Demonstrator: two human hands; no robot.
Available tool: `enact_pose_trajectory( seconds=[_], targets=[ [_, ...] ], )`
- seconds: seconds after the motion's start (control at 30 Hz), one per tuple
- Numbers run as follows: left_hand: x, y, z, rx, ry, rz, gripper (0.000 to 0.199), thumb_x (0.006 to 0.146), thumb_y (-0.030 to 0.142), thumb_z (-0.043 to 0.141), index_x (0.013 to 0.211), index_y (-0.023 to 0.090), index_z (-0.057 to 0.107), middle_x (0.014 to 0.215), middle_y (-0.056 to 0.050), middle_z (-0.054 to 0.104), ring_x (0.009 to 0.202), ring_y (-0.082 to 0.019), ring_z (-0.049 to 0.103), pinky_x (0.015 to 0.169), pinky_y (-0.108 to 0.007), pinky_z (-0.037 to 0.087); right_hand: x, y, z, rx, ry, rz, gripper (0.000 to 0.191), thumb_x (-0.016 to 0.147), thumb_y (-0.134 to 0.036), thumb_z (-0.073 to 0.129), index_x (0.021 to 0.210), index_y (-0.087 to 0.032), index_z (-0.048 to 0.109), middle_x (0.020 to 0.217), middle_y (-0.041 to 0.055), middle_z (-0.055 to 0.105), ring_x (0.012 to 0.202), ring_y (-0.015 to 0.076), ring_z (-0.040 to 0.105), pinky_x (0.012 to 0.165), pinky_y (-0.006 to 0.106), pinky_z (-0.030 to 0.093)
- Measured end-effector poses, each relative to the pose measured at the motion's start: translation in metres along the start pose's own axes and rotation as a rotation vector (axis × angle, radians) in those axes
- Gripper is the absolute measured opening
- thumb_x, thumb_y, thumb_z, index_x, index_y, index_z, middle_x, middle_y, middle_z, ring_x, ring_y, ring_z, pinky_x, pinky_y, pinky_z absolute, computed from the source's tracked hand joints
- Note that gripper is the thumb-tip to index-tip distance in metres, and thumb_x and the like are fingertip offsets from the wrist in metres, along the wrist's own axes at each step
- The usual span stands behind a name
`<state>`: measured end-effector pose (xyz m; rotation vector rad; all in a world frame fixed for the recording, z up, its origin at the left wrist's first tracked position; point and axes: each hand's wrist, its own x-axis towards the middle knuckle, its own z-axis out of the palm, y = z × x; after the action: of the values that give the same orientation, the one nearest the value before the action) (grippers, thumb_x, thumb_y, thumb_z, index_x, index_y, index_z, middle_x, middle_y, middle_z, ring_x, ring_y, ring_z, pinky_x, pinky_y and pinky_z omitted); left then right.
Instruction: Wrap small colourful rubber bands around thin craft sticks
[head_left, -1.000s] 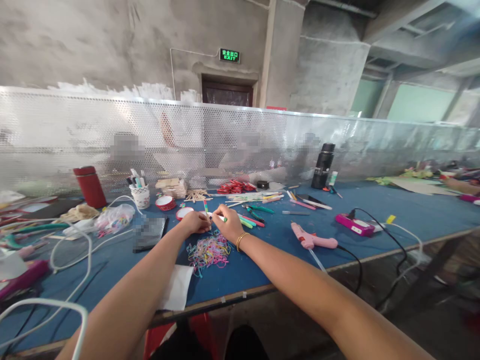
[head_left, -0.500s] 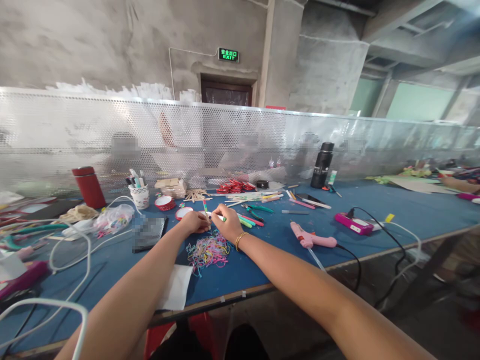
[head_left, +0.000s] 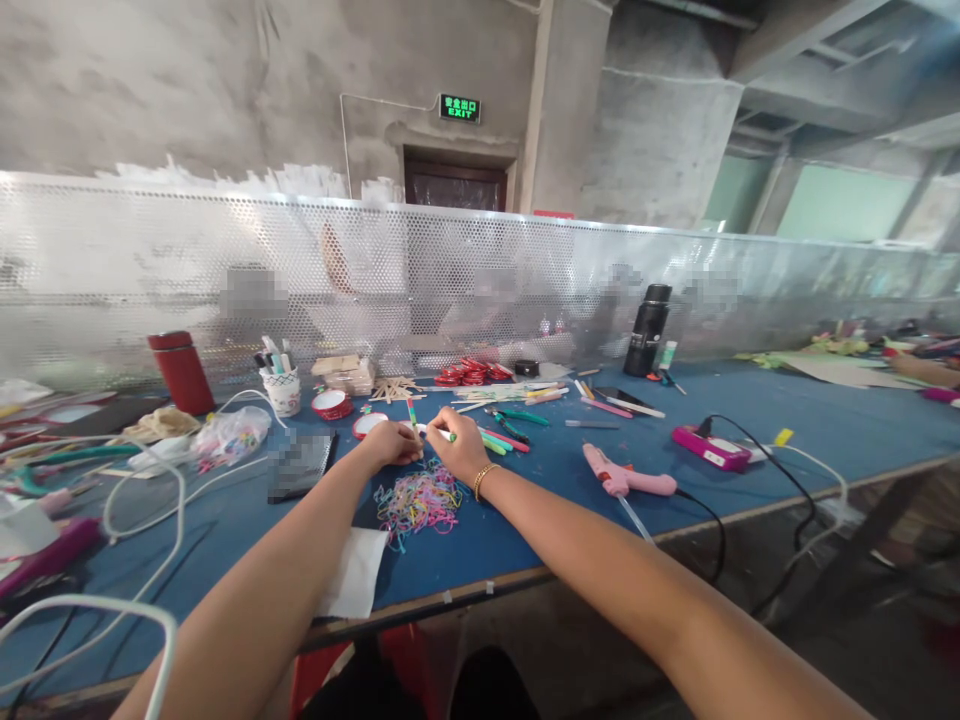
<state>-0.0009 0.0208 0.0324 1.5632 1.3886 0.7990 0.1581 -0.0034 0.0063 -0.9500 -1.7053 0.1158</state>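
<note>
My left hand (head_left: 393, 443) is closed on a thin craft stick (head_left: 412, 412) whose upper part carries red and green colour; it stands nearly upright. My right hand (head_left: 459, 446) grips a white marker pen (head_left: 451, 436) with a green end, pointed toward the stick. Whether the pen's tip touches the stick is too small to tell. Just below both hands lies a tangled heap of coloured elastic cords (head_left: 420, 502). Beside my right hand are several bright markers (head_left: 504, 441), and a round red-rimmed tin (head_left: 369, 425) is partly behind my left hand.
Teal-handled pliers (head_left: 521, 416) and loose craft sticks (head_left: 394, 388) lie beyond my hands. To the right are a pink glue gun (head_left: 626, 475), a purple power strip (head_left: 711, 448) and a black bottle (head_left: 647, 332). A red flask (head_left: 181, 374) and white cables stand left; a perforated metal screen (head_left: 480, 270) borders the back.
The view has shifted very slightly. Both hands keep almost the same place, still holding the stick and the marker pen.
</note>
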Motion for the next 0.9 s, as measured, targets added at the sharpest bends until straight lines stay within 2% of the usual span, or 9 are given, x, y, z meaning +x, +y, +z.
enact_pose_trajectory(
  seconds=[0.17, 0.33, 0.43, 0.57, 0.9],
  targets=[
    [0.0004, 0.0010, 0.0004, 0.027, -0.003, -0.018, 0.021, 0.057, 0.022, 0.081, 0.061, 0.013, 0.062, 0.053, -0.001, 0.062, 0.055, -0.012, 0.060, 0.058, -0.022, 0.050, 0.0002, -0.0014, 0.0002, 0.021, -0.020, 0.000, 0.014, 0.082, -0.027, 0.051, 0.069, -0.022, 0.052, 0.069, -0.0025, 0.062, 0.068, 0.0137, 0.057, 0.070, 0.024, 0.040],
    [-0.0022, 0.0024, 0.0009, 0.035, -0.002, -0.025, 0.015, 0.063, 0.017, 0.075, 0.066, 0.013, 0.061, 0.056, 0.000, 0.062, 0.064, -0.014, 0.063, 0.065, -0.024, 0.052, 0.0000, -0.0031, -0.0002, 0.004, -0.026, -0.004, 0.014, 0.082, -0.028, 0.051, 0.069, -0.022, 0.053, 0.067, -0.0029, 0.061, 0.066, 0.0134, 0.056, 0.069, 0.024, 0.039],
    [-0.0034, 0.0026, 0.0011, 0.035, 0.006, -0.031, 0.016, 0.062, 0.019, 0.075, 0.066, 0.013, 0.061, 0.058, -0.001, 0.062, 0.068, -0.016, 0.064, 0.069, -0.025, 0.052, 0.0000, -0.0026, -0.0013, -0.018, -0.014, 0.002, 0.014, 0.081, -0.027, 0.052, 0.068, -0.022, 0.052, 0.066, -0.0031, 0.060, 0.065, 0.0133, 0.056, 0.069, 0.024, 0.038],
    [-0.0034, 0.0017, 0.0006, 0.022, -0.002, -0.008, 0.020, 0.057, 0.022, 0.079, 0.066, 0.013, 0.063, 0.058, -0.001, 0.063, 0.063, -0.015, 0.062, 0.065, -0.025, 0.051, 0.0002, -0.0008, -0.0031, -0.026, 0.002, 0.025, 0.014, 0.082, -0.027, 0.052, 0.069, -0.022, 0.053, 0.067, -0.0027, 0.061, 0.066, 0.0138, 0.056, 0.069, 0.024, 0.039],
    [0.0009, -0.0007, 0.0005, 0.012, 0.014, -0.017, 0.024, 0.055, 0.025, 0.082, 0.062, 0.014, 0.062, 0.055, -0.002, 0.063, 0.064, -0.017, 0.064, 0.065, -0.026, 0.052, -0.0010, -0.0017, -0.0003, 0.000, -0.040, -0.002, 0.014, 0.083, -0.028, 0.051, 0.071, -0.023, 0.054, 0.070, -0.0025, 0.062, 0.069, 0.0139, 0.057, 0.071, 0.024, 0.040]
  ],
)
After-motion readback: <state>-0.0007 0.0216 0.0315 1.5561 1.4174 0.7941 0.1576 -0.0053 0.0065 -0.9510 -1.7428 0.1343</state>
